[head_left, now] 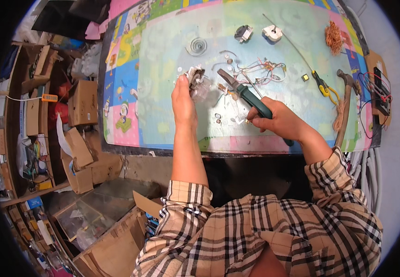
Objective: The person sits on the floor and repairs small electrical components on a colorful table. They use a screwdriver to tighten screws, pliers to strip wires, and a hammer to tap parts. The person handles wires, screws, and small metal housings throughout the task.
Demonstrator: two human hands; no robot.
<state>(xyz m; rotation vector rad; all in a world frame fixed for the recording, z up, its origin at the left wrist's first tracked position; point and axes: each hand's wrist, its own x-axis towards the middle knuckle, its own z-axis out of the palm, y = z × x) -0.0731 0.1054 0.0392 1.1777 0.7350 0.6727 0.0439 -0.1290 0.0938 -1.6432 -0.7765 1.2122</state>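
My left hand (pixel 183 99) grips a small mechanism (pixel 197 82) with metal, gear-like parts and clear plastic. My right hand (pixel 271 115) is closed round green-handled pliers (pixel 248 97), whose jaws are angled up-left, a short distance right of the mechanism. Around them on the patterned mat (pixel 158 41) lie tangled wires (pixel 269 69), small loose parts (pixel 218 117), a coiled spring (pixel 197 46), a black-and-white component (pixel 243 33) and a round white component (pixel 272 33).
At the right are copper wire (pixel 333 38), yellow-handled pliers (pixel 324 87), a long rod (pixel 290 39), a hammer (pixel 346 90) and a black device with leads (pixel 382 92). Shelves (pixel 10 120) and cardboard boxes (pixel 82 101) crowd the left, beside the table’s dark edge (pixel 149 151).
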